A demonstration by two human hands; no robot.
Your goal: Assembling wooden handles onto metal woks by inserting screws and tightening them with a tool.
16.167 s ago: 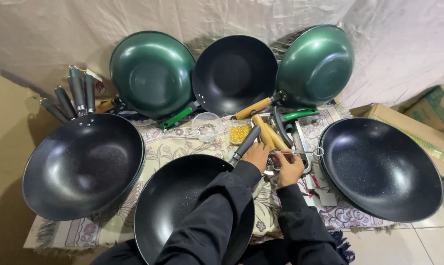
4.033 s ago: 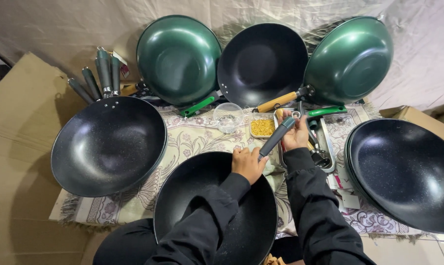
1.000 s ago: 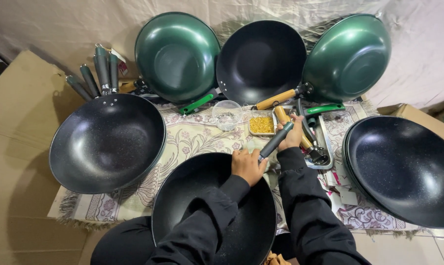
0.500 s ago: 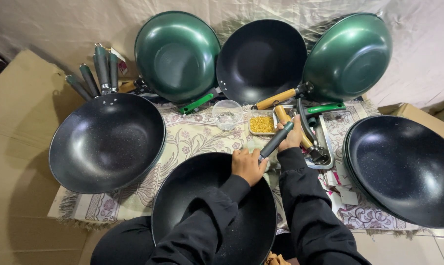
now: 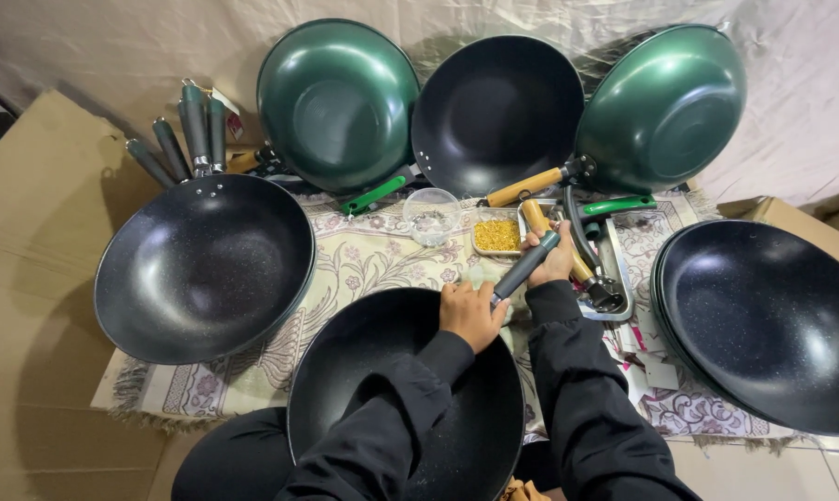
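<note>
A black speckled wok [image 5: 382, 390] lies in front of me on the patterned cloth [image 5: 364, 255]. My left hand [image 5: 470, 314] rests on the wok's far rim, where a grey handle [image 5: 523, 267] meets it. My right hand [image 5: 557, 256] is closed around the outer end of that grey handle. Both arms are in black sleeves. Beside the right hand lie yellow wooden handles [image 5: 535, 219] and a metal tray [image 5: 616, 278] with small parts.
A black wok [image 5: 206, 269] sits at left with grey handles [image 5: 186, 130] behind it. Stacked black woks [image 5: 763, 325] lie at right. Two green woks [image 5: 336, 102] [image 5: 665, 107] and a black wok [image 5: 496, 111] lean against the back sheet. A clear cup [image 5: 431, 215] and a tray of yellow screws [image 5: 496, 234] stand mid-cloth.
Over the last second both hands have stayed on the grey handle and wok rim; nothing has visibly shifted.
</note>
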